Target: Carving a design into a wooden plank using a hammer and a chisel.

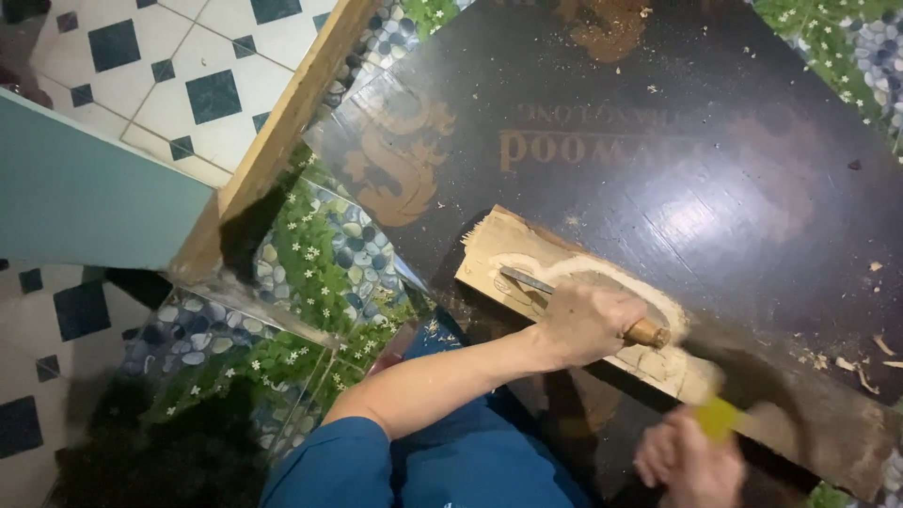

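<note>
A pale wooden plank (513, 252) with a carved, curved groove lies on a dark board (658, 169). My left hand (585, 323) grips a chisel (527, 280) by its wooden handle, and the metal blade rests on the plank's carved area. My right hand (689, 463), at the bottom edge, holds a striking tool with a yellow handle (719, 416). That tool's dark head is blurred by motion, just right of the chisel's handle end.
Wood chips (861, 365) lie on the dark board at the right. A wooden beam (282, 122) runs diagonally at the left, over a pebble-and-flower patterned sheet (320, 254). Tiled floor (169, 66) lies beyond. My blue-clad legs (470, 461) are below.
</note>
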